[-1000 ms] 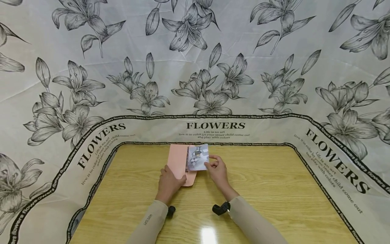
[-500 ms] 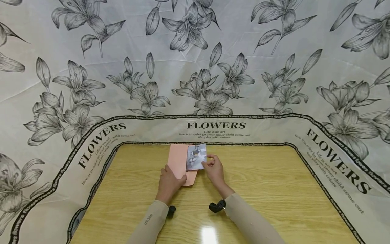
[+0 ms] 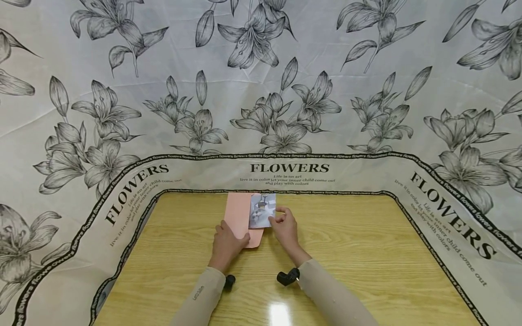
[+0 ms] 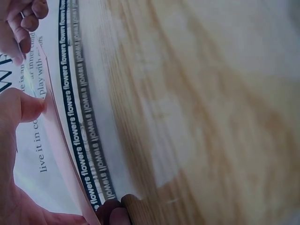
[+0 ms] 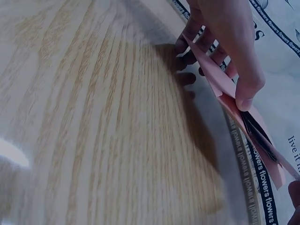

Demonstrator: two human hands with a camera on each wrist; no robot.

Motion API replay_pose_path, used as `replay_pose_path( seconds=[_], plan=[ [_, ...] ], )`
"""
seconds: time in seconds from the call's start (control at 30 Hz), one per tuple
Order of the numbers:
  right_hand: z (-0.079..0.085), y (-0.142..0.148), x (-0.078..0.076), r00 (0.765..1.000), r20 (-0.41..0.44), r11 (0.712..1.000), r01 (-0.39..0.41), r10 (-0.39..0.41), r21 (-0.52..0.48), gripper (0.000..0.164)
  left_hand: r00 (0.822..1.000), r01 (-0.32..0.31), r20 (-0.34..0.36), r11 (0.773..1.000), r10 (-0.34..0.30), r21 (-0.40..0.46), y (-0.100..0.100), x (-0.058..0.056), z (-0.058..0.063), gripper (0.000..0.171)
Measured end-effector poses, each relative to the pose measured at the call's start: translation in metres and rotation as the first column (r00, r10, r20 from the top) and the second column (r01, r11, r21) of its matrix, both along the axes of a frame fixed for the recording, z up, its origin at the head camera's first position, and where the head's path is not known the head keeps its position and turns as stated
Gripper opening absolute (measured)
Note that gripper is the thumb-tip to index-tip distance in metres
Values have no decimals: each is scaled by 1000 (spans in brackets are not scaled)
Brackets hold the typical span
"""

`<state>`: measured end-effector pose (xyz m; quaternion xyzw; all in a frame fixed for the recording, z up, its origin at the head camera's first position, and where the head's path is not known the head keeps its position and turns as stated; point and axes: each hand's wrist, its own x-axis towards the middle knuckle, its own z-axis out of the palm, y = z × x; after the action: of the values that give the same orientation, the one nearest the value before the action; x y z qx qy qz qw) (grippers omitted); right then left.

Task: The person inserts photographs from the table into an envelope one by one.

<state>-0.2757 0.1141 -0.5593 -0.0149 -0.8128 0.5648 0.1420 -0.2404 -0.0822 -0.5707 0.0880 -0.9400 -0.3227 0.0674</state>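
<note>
A pink paper envelope (image 3: pixel 238 212) is held up near the table's far edge. My left hand (image 3: pixel 228 244) grips its lower left part, with the thumb across the front and the fingers at the left side. A printed photo (image 3: pixel 263 212) stands at the envelope's right-hand opening, its left part hidden by the pink paper. My right hand (image 3: pixel 286 228) pinches the photo's right edge between thumb and finger. Seen from the right wrist, the envelope (image 5: pixel 218 77) gapes slightly, with something dark inside it. Only the tip of the right hand (image 5: pixel 294 204) shows there.
The wood-grain table (image 3: pixel 346 253) extends in front and to both sides. A white cloth (image 3: pixel 367 176) with printed flowers and lettering hangs behind and along the sides. Small black devices (image 3: pixel 288 276) sit at both wrists.
The right hand has shifted a little to the left with the photo, and the photo's left edge now sits closer against the envelope's front. The left hand and envelope have stayed almost still.
</note>
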Motion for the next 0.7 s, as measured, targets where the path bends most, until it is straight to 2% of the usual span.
replay_pose_path(
  seconds=[0.27,0.47,0.7],
  plan=[
    [2,-5,2,998,58,1000,16,-15,-15,39,1000,3,20,1000,-3,-1,-1,0,1,104],
    [0,-10,-3,997,72,999,8,-6,-36,37,1000,10,18,1000,-10,-7,-1,0,1,104],
    [2,-15,-4,997,51,997,-63,66,-55,33,999,1,34,1000,-1,-14,0,-1,1,104]
  ],
)
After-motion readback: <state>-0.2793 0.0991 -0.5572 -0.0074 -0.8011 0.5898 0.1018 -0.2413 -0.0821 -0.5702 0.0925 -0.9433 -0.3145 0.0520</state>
